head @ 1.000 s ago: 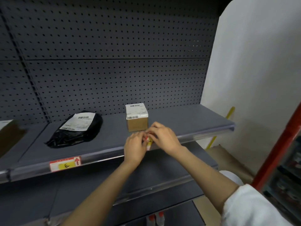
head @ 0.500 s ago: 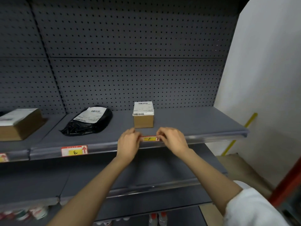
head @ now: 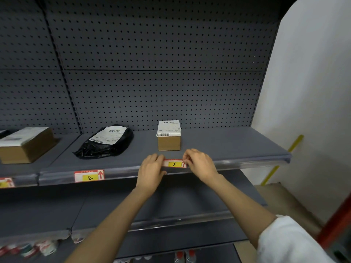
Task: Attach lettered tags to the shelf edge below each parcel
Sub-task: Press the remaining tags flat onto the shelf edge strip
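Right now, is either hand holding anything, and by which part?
Both hold the F tag against the shelf edge: the left hand at its left end, the right hand at its right end, below the small cardboard box.

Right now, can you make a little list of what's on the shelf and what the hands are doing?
small box: on shelf, above F tag
F tag: on shelf edge, between both hands
left hand: pressing tag's left end
right hand: pinching tag's right end
black bag: above E tag
E tag: already on edge
big box: far left
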`<state>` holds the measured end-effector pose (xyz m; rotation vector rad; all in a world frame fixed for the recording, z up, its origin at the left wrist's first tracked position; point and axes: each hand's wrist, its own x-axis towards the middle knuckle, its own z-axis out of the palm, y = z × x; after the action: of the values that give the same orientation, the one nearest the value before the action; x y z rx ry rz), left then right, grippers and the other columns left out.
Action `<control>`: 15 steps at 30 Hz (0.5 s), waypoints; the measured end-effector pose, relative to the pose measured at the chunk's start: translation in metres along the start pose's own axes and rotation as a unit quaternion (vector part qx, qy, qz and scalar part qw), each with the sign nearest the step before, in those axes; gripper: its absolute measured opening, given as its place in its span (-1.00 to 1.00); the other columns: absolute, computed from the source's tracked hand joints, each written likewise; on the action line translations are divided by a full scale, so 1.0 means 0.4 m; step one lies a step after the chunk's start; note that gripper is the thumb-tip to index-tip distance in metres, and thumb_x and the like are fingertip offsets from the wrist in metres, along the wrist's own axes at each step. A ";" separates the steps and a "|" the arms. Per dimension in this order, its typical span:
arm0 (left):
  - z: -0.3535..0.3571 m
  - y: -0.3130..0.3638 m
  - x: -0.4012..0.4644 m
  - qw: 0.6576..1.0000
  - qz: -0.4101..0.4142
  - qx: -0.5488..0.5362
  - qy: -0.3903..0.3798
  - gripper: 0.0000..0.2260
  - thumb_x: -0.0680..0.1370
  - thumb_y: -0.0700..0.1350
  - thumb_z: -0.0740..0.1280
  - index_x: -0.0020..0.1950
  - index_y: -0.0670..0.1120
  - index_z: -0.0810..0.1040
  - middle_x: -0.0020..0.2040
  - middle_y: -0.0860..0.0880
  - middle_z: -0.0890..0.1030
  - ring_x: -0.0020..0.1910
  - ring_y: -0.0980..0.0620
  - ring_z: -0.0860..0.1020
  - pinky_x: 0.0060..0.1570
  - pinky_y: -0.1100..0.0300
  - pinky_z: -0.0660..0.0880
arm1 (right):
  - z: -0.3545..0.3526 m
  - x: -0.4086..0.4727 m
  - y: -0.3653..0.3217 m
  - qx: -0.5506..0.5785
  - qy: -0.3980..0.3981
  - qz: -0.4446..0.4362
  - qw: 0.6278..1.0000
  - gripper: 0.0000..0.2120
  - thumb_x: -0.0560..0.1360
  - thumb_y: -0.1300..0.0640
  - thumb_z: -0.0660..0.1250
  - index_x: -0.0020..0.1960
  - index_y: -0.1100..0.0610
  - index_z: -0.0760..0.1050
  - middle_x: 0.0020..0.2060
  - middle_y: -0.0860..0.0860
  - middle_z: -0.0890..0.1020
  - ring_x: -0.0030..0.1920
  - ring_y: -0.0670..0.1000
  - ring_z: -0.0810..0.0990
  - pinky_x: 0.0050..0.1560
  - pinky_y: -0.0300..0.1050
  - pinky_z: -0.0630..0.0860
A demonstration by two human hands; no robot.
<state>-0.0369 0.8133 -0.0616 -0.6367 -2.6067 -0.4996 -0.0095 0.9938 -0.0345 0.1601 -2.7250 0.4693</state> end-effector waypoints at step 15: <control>0.035 -0.016 -0.021 0.999 -0.001 -0.005 0.033 -0.81 0.38 -0.21 0.47 -0.11 -0.16 0.49 -0.09 -0.13 0.50 -0.09 -0.10 0.45 -0.11 0.05 0.46 | 0.002 0.000 0.028 0.085 0.070 0.040 0.993 -0.96 0.52 0.14 0.31 -0.07 0.10 0.46 -0.06 0.02 0.61 -0.12 -0.01 0.60 -0.08 -0.09 0.56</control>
<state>-0.0373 0.8112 -0.0791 -0.6094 -2.5441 -0.5250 -0.0117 1.0040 -0.0387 0.0609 -2.5611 0.7090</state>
